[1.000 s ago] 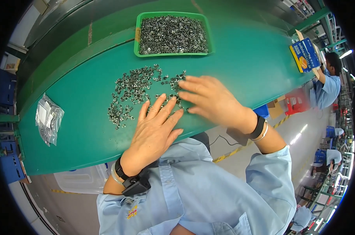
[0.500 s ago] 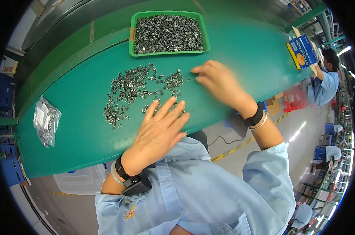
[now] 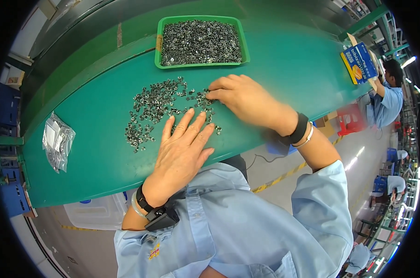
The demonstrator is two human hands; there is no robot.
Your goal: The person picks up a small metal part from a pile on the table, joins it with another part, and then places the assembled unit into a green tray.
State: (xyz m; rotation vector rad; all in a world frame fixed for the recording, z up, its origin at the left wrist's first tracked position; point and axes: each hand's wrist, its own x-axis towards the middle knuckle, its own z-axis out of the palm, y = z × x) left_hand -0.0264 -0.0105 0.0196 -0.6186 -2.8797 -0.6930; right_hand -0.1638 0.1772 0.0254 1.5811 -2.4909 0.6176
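Several small shiny metal parts lie scattered in a loose heap on the green table. My left hand rests flat on the table, fingers spread, its fingertips touching the heap's near edge. My right hand lies palm down to the right of the heap, its curled fingertips touching parts at the heap's right edge. Whether those fingers pinch a part I cannot tell. Behind the heap stands a green tray filled with many more of the same parts.
A clear plastic bag lies at the table's left end. A blue and yellow box sits at the far right, beside a seated person in a blue shirt. More people work further right. A white bin stands under the table.
My right hand swung out to the right of the heap, then came back left to the heap's right edge. My left hand stayed flat on the table.
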